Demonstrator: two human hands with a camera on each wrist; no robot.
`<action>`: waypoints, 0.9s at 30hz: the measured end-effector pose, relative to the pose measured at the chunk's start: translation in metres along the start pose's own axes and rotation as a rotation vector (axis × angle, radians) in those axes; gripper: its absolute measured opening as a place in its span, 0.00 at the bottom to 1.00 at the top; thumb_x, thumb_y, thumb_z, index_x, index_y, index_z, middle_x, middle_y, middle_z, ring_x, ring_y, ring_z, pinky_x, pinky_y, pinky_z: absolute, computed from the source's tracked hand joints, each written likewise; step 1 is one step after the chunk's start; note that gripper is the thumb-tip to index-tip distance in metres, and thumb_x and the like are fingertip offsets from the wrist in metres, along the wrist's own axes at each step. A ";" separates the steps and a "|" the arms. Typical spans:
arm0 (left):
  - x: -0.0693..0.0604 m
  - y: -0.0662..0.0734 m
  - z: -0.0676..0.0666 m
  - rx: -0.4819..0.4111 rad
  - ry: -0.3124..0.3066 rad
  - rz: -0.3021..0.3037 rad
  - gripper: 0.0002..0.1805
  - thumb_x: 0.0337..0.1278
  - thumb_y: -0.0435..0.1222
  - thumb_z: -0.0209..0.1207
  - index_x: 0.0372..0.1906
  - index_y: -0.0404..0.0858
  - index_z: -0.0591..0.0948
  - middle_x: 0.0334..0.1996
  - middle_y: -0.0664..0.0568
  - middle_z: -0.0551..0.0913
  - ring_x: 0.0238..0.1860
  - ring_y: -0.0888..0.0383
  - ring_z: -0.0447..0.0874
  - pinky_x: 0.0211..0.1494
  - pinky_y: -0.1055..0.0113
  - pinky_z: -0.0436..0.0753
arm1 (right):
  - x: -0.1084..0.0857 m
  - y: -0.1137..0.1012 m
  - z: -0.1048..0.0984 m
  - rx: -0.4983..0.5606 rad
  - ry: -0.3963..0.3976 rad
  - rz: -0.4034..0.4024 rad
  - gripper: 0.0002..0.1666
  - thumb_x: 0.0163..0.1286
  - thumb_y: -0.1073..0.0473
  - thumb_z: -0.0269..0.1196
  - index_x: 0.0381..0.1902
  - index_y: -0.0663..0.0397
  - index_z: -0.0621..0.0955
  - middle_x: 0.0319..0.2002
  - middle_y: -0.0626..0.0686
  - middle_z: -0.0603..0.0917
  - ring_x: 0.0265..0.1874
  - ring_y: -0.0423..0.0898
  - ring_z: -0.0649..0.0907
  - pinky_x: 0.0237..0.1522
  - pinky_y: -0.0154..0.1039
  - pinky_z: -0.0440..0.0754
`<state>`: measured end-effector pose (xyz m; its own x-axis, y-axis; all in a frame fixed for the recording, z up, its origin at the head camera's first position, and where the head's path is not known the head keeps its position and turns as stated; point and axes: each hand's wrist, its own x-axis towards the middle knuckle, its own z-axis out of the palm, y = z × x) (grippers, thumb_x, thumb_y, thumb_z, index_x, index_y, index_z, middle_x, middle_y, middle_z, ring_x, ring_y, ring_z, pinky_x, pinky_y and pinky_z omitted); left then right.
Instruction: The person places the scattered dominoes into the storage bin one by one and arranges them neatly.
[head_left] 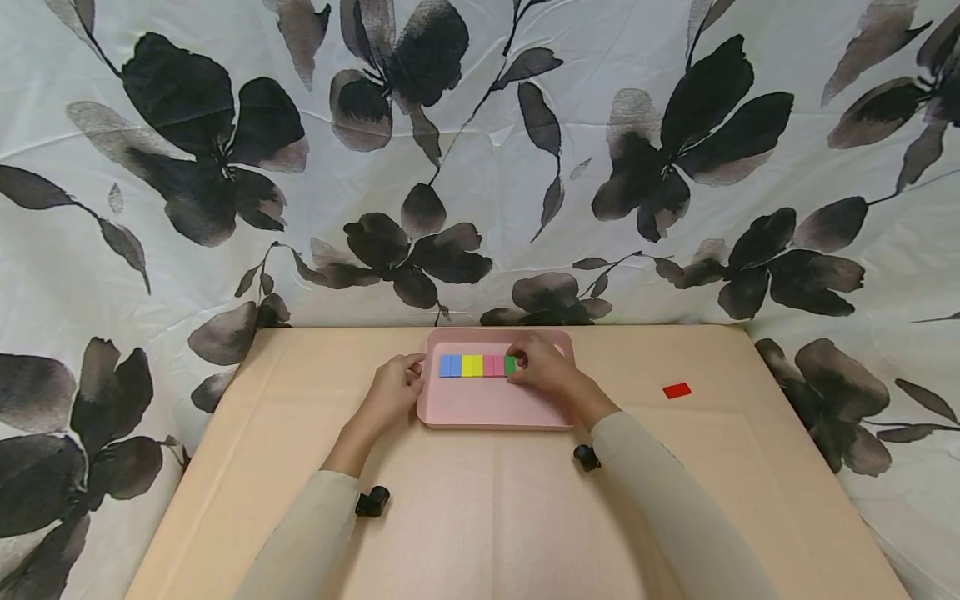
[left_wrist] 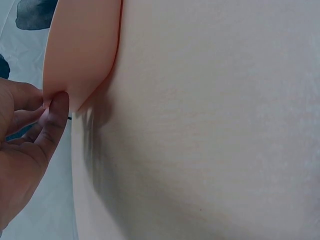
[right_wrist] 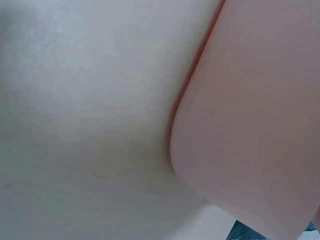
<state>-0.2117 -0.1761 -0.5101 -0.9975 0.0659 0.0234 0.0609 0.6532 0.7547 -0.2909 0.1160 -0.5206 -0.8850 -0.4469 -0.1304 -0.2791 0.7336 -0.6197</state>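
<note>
A shallow pink tray lies at the far edge of the table. Across it runs a row of small flat coloured pieces: blue, yellow, pink and, at the right end, a green piece. My right hand reaches over the tray's right side and pinches the green piece between thumb and fingers, which partly cover it. With thumb and fingertips my left hand grips the tray's left rim. The right wrist view holds mostly the tray's corner.
To the right of the tray a red flat piece lies alone on the pale table. Behind the table hangs a white cloth with dark flowers. A small black device sits at my left wrist.
</note>
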 end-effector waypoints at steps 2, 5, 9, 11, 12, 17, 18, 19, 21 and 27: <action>0.000 0.001 0.000 -0.002 0.000 -0.001 0.25 0.61 0.23 0.60 0.65 0.27 0.78 0.45 0.41 0.82 0.43 0.51 0.84 0.41 0.67 0.83 | 0.000 0.001 0.000 -0.002 0.001 -0.007 0.24 0.61 0.56 0.77 0.53 0.58 0.84 0.42 0.54 0.78 0.43 0.48 0.76 0.42 0.35 0.77; -0.001 0.002 -0.001 -0.004 0.000 -0.002 0.25 0.61 0.23 0.60 0.65 0.27 0.78 0.45 0.40 0.82 0.42 0.52 0.83 0.39 0.68 0.82 | 0.001 0.002 0.001 -0.002 0.002 -0.017 0.24 0.62 0.56 0.77 0.54 0.58 0.84 0.41 0.54 0.78 0.43 0.47 0.77 0.42 0.35 0.77; -0.001 0.002 -0.001 -0.003 -0.003 -0.004 0.25 0.61 0.23 0.60 0.65 0.27 0.78 0.45 0.41 0.82 0.42 0.52 0.83 0.38 0.69 0.81 | 0.001 0.003 0.000 0.004 0.002 -0.025 0.25 0.61 0.57 0.77 0.54 0.58 0.84 0.41 0.54 0.78 0.42 0.47 0.77 0.43 0.35 0.78; -0.001 0.002 -0.001 -0.004 -0.004 -0.005 0.25 0.62 0.23 0.60 0.65 0.27 0.78 0.45 0.41 0.82 0.43 0.52 0.83 0.38 0.69 0.81 | 0.000 0.002 0.000 0.012 0.000 -0.025 0.25 0.61 0.57 0.77 0.54 0.58 0.84 0.41 0.54 0.78 0.42 0.48 0.77 0.43 0.35 0.78; -0.001 0.002 -0.001 -0.006 -0.005 -0.004 0.25 0.62 0.23 0.60 0.65 0.27 0.78 0.45 0.41 0.82 0.43 0.52 0.83 0.39 0.69 0.82 | 0.000 0.002 0.000 0.015 0.000 -0.026 0.25 0.61 0.57 0.77 0.54 0.58 0.84 0.41 0.54 0.78 0.42 0.48 0.77 0.43 0.35 0.78; -0.002 0.002 -0.001 -0.009 -0.007 -0.002 0.25 0.62 0.23 0.60 0.65 0.27 0.78 0.45 0.41 0.81 0.43 0.51 0.84 0.40 0.67 0.83 | 0.000 0.002 0.002 0.018 0.003 -0.021 0.25 0.61 0.57 0.77 0.54 0.58 0.84 0.42 0.54 0.78 0.43 0.48 0.77 0.43 0.35 0.78; -0.002 0.002 -0.001 -0.007 -0.008 -0.001 0.25 0.62 0.23 0.60 0.65 0.27 0.78 0.45 0.41 0.81 0.43 0.51 0.83 0.41 0.66 0.83 | 0.000 0.002 0.002 0.018 0.005 -0.020 0.25 0.61 0.57 0.77 0.54 0.58 0.84 0.42 0.55 0.78 0.43 0.48 0.77 0.43 0.35 0.77; -0.002 0.002 -0.001 -0.005 -0.008 -0.001 0.25 0.62 0.23 0.60 0.65 0.27 0.78 0.45 0.41 0.81 0.43 0.51 0.84 0.41 0.66 0.83 | 0.000 0.001 0.002 0.016 0.005 -0.018 0.25 0.61 0.57 0.77 0.54 0.58 0.84 0.42 0.55 0.78 0.43 0.48 0.77 0.43 0.35 0.78; -0.002 0.002 -0.001 -0.005 -0.008 -0.002 0.25 0.62 0.23 0.60 0.65 0.26 0.78 0.45 0.41 0.81 0.43 0.51 0.84 0.40 0.67 0.83 | -0.001 0.000 0.001 0.015 0.005 -0.018 0.25 0.61 0.57 0.77 0.54 0.58 0.84 0.42 0.55 0.77 0.43 0.48 0.77 0.43 0.35 0.77; -0.003 0.000 -0.001 -0.017 -0.011 -0.006 0.25 0.62 0.23 0.60 0.66 0.26 0.77 0.45 0.41 0.81 0.43 0.51 0.84 0.38 0.69 0.82 | -0.001 -0.001 0.002 0.005 0.005 -0.035 0.24 0.61 0.57 0.77 0.53 0.57 0.85 0.39 0.54 0.79 0.43 0.47 0.76 0.42 0.35 0.76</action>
<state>-0.2092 -0.1772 -0.5097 -0.9974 0.0705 0.0115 0.0541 0.6404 0.7661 -0.2891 0.1148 -0.5212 -0.8766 -0.4696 -0.1053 -0.3079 0.7153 -0.6273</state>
